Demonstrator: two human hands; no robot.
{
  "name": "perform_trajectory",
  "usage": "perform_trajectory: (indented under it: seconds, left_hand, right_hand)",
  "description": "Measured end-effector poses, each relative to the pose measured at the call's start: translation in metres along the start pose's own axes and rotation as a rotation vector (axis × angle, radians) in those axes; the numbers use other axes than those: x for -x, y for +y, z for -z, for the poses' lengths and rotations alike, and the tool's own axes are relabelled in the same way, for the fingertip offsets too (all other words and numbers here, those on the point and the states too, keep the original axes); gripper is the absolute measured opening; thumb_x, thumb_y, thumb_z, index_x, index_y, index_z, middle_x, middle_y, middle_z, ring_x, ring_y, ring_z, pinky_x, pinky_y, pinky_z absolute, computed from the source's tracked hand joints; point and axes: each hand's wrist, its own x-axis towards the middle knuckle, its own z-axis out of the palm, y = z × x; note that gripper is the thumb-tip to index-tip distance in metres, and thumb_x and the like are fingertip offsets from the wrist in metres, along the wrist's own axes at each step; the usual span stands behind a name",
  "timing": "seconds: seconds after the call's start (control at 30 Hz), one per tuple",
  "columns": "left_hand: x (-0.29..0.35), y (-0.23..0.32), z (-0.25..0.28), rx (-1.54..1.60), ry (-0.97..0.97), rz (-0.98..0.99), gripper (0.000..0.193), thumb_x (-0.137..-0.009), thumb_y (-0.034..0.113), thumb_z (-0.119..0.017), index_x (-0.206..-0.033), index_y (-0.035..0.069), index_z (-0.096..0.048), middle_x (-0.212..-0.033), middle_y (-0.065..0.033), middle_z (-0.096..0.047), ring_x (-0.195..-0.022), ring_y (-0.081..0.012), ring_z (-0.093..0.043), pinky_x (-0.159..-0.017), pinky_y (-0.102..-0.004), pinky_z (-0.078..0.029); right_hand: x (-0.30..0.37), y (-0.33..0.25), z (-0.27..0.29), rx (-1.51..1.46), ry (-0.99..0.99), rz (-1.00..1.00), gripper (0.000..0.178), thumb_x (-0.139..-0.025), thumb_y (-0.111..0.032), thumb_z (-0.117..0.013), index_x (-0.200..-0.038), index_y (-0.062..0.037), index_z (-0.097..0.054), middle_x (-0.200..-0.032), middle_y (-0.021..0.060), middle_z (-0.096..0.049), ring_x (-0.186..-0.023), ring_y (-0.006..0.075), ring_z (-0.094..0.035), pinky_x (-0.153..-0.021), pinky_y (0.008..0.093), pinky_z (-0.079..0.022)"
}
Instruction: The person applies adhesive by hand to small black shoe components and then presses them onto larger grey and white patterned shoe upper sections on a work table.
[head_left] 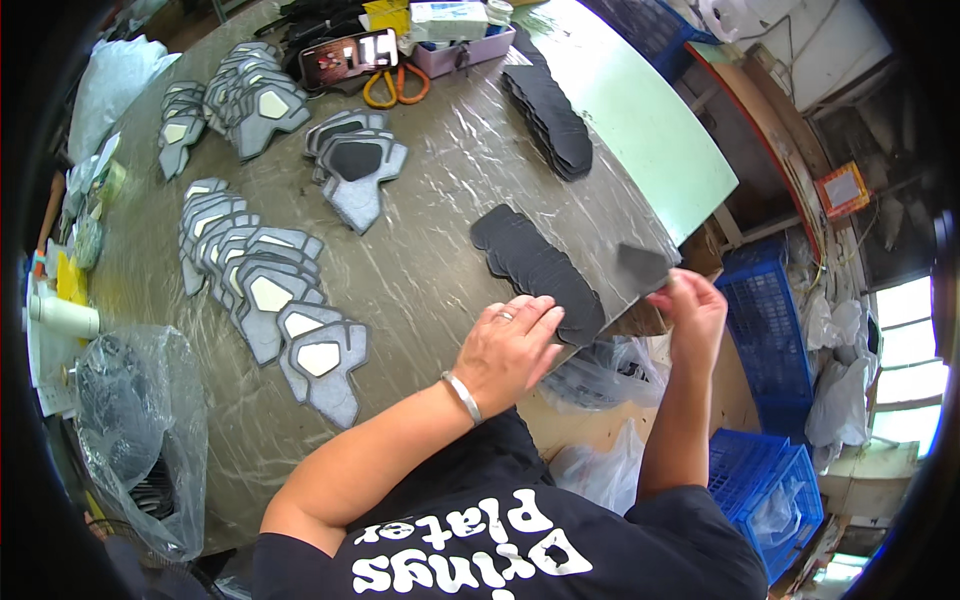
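Between the thumb and fingers of my right hand [692, 315] is a small black cut piece [640, 268], slightly blurred, held over the table's right edge. My left hand [507, 350] lies with its fingers stretched over the near end of a fanned row of black pieces [530, 262]. A silver bangle and a ring are on that arm and hand. Farther back lies another overlapping row of black pieces [548, 120]. To the left, grey shaped pieces with pale patches [268, 292] overlap in a long row. Behind them sits a small pile of grey pieces with a black patch [357, 160].
The table [420, 240] wears a wrinkled clear sheet. At its back are a phone [350, 60], orange-handled scissors [397, 88] and a lilac box [462, 55]. More grey pieces [255, 105] lie far left. A clear bag [140, 430] hangs at left; blue crates [765, 330] stand right.
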Motion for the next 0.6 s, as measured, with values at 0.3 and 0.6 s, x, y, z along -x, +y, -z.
perform_trajectory:
  seconds: [0.3,0.6]
  left_hand:
    - [0.066,0.008,0.077,0.005,0.408,0.246,0.034,-0.073,0.002,-0.077,-0.105,0.003,-0.065,-0.1,-0.0116,-0.067,-0.087,-0.028,-0.067,-0.076,-0.0337,-0.055]
    - [0.195,-0.001,0.145,0.35,0.97,0.834,0.018,-0.088,-0.007,-0.063,-0.104,0.0,-0.059,-0.097,-0.0091,-0.067,-0.078,-0.0089,-0.064,-0.072,-0.022,-0.054]
  right_hand:
    - [0.095,-0.012,-0.141,0.266,-0.678,0.348,0.011,-0.085,0.0,-0.067,-0.095,0.0021,-0.071,-0.094,0.014,-0.07,-0.083,0.0215,-0.069,-0.075,0.0297,-0.053]
    - [0.094,0.018,-0.23,0.746,-0.816,0.696,0.035,-0.078,-0.012,-0.077,-0.109,-0.0011,-0.065,-0.11,0.0162,-0.063,-0.092,0.033,-0.065,-0.079,0.0372,-0.053]
